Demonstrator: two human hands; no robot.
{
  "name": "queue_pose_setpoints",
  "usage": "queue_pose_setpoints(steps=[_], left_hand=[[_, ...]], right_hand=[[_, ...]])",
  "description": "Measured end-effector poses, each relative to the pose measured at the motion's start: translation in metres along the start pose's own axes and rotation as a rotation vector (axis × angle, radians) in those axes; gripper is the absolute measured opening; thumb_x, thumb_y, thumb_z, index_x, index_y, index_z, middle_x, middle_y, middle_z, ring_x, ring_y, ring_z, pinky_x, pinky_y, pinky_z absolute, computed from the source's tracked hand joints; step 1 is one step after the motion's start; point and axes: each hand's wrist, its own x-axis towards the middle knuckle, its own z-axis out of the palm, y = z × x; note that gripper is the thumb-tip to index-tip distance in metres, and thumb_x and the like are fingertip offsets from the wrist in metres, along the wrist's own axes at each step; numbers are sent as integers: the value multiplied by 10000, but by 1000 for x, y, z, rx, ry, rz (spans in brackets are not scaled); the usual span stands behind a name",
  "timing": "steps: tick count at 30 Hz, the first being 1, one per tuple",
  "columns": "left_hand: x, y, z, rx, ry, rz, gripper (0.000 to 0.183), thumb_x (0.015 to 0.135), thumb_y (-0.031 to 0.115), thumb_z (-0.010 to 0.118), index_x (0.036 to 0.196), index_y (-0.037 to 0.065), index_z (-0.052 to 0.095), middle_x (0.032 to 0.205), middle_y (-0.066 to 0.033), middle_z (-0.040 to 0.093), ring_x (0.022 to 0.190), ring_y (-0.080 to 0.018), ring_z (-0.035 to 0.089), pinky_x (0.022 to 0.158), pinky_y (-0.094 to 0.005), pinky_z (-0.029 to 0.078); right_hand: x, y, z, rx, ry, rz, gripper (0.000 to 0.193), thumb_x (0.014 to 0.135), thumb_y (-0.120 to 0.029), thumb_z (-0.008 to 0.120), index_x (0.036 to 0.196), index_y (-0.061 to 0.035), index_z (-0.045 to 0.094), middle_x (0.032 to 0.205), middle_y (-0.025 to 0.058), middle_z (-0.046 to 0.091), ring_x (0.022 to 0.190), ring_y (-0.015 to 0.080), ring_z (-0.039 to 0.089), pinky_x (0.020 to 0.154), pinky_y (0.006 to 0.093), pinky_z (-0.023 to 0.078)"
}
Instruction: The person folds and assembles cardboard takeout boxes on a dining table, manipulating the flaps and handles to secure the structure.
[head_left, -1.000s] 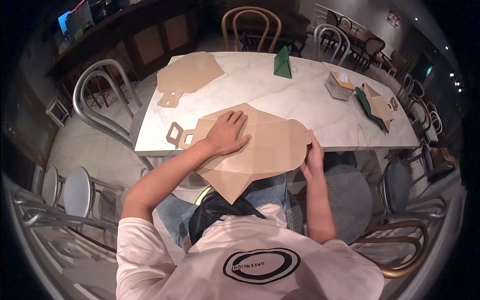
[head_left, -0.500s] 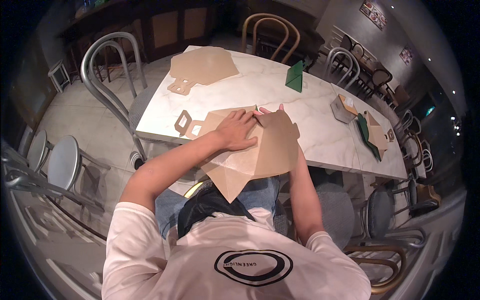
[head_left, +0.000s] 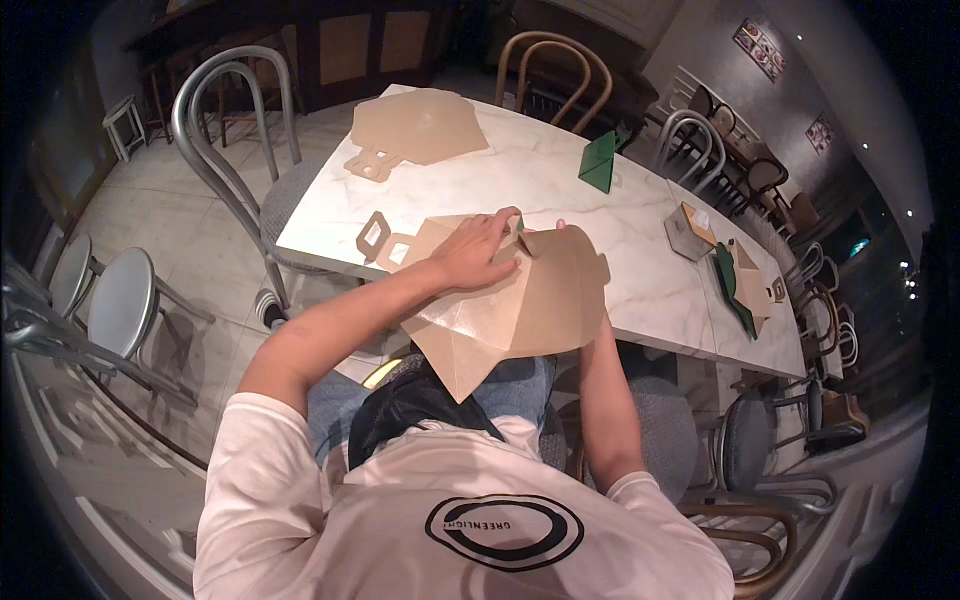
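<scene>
A brown cardboard carrier box (head_left: 560,290), partly folded, is held over the near edge of the table, with a creased corner pointing down toward my lap. It has a handle piece with a cut-out (head_left: 374,238) on its left side. My left hand (head_left: 475,255) lies across its upper panel, fingers bent at a small raised flap where a bit of green shows, thumb apart on the panel. Behind the right panel, my right hand (head_left: 561,224) supports the cardboard; only fingertips show past its top edge, the rest hidden.
On the marble-patterned table (head_left: 500,150) lie flat brown cardboard blanks (head_left: 425,125) at the far left. A green folded card stand (head_left: 598,162), a tissue box (head_left: 690,232) and a green-and-brown folded carton (head_left: 737,290) stand to the right. Metal chairs (head_left: 240,150) and stools (head_left: 122,300) surround it.
My left hand's fingers have gone from lying flat to bending at the small flap near the top. The cardboard stays in nearly the same place; the view has shifted slightly.
</scene>
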Motion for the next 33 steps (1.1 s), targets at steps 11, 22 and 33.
queue_pose_setpoints(steps=[11, 22, 33], left_hand=[[10, -21, 13, -107, 10, 97, 279, 951, 318, 700, 1085, 77, 659, 1090, -129, 682, 1117, -340, 587, 1006, -435, 451], [28, -4, 23, -459, 14, -349, 465, 873, 370, 743, 1230, 95, 630, 1166, -142, 727, 1103, -325, 689, 981, -448, 468], [31, -48, 78, -312, 228, 116, 394, 872, 318, 661, 1170, 60, 686, 1085, -250, 710, 1011, -411, 683, 898, -513, 467]], right_hand=[[48, -7, 4, -362, 25, -293, 286, 967, -205, 731, 1129, 26, 688, 830, 59, 724, 749, 113, 654, 676, 262, 531], [38, 4, 30, -291, 334, -447, 495, 1081, -409, 528, 893, 11, 714, 754, 18, 635, 673, 109, 550, 646, 294, 463], [13, -11, 55, -318, 305, -448, 478, 1096, -380, 511, 894, 19, 680, 873, 64, 682, 780, 127, 570, 755, 311, 478]])
